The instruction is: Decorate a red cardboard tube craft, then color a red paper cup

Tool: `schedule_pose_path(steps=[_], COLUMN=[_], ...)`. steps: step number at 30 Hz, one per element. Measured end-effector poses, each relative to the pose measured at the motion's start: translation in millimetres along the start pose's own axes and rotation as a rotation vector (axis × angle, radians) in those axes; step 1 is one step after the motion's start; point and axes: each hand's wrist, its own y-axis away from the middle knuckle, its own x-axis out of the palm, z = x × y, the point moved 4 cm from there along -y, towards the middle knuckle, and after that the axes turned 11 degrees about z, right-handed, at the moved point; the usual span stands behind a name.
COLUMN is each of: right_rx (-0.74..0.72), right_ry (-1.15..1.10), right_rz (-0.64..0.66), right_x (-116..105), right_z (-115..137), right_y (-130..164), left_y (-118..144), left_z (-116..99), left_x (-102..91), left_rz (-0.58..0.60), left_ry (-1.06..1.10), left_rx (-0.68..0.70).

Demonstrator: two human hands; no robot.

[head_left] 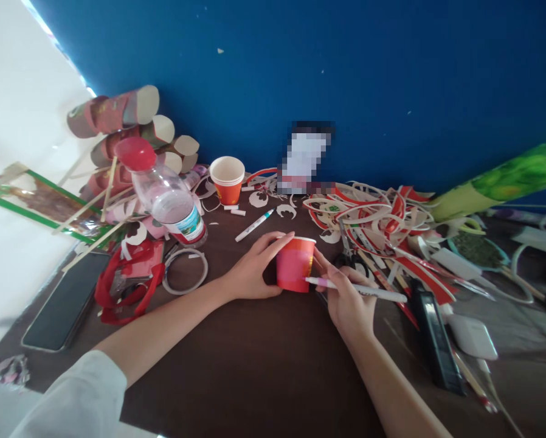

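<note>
A red paper cup (293,267) stands on the dark table in front of me, with a pink painted patch on its side. My left hand (259,267) is closed round the cup's left side, thumb and fingers on its wall. Between the fingers of my right hand (349,298) is a white marker pen (377,292), its pink tip at the cup's lower right side. Some right fingers also reach the cup's right edge. Behind the cup lies another white marker with a teal band (254,225). Small white caps (238,212) lie near the stacked paper cups (227,180).
A bottle with a red cap (170,201), a roll of clear tape (185,272), red ribbon (131,292) and a phone (66,304) are on the left. Cut paper strips (368,213), scissors (349,258), a black stapler-like object (437,340) and a white case (473,336) crowd the right.
</note>
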Motion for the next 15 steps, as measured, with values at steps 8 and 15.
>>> schedule_pose_path(steps=[8,15], right_rx=[-0.038,-0.003], right_ry=[0.070,0.022], right_rz=[-0.039,-0.009], right_x=[-1.5,-1.3], right_z=[-1.3,-1.4], right_y=[3.3,3.8], left_y=[1.0,0.9], left_z=[-0.5,-1.0], left_x=[0.5,0.5], left_rz=[0.002,-0.002], left_ry=[-0.018,-0.021], left_rx=[0.009,0.014])
